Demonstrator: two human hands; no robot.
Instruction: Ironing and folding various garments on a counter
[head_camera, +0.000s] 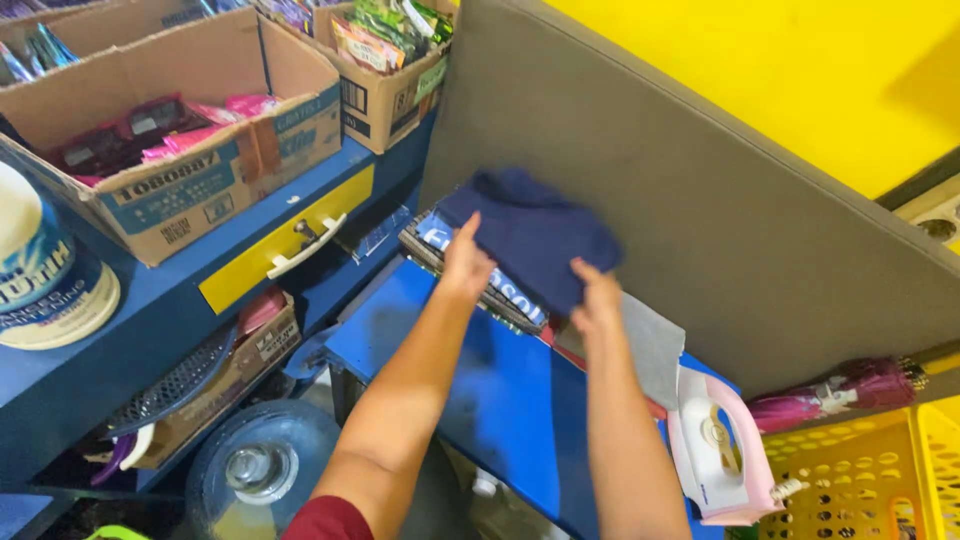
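1. Both forearms reach up from the bottom edge toward a folded navy garment (530, 235), which lies on top of a stack of folded clothes (478, 272) at the far end of the blue ironing surface (500, 390), against the grey board (700, 200)
2. Left hand (466, 262) lies flat on the garment's near left edge, fingers straight, pressing and not pinching; right hand (598, 298) has its fingers curled over the near right corner, and whether they close on the cloth I cannot tell
3. Judging from this, the fold sits best if both hands press evenly and square its edges with the stack beneath, since the top piece already overhangs toward the right
4. Close by the right forearm stands a pink and white iron (715, 455), upright on its heel at the surface's right end; an elbow drawn back carelessly could knock it
5. A grey cloth (652, 345) lies just beside the right hand, between the stack and the iron
6. Further off: a yellow plastic basket (860, 470) to the right, a maroon folded umbrella (850, 388) above it, cardboard boxes of sachets (170, 130) on the blue shelf to the left, and a wheel (255, 465) on the floor
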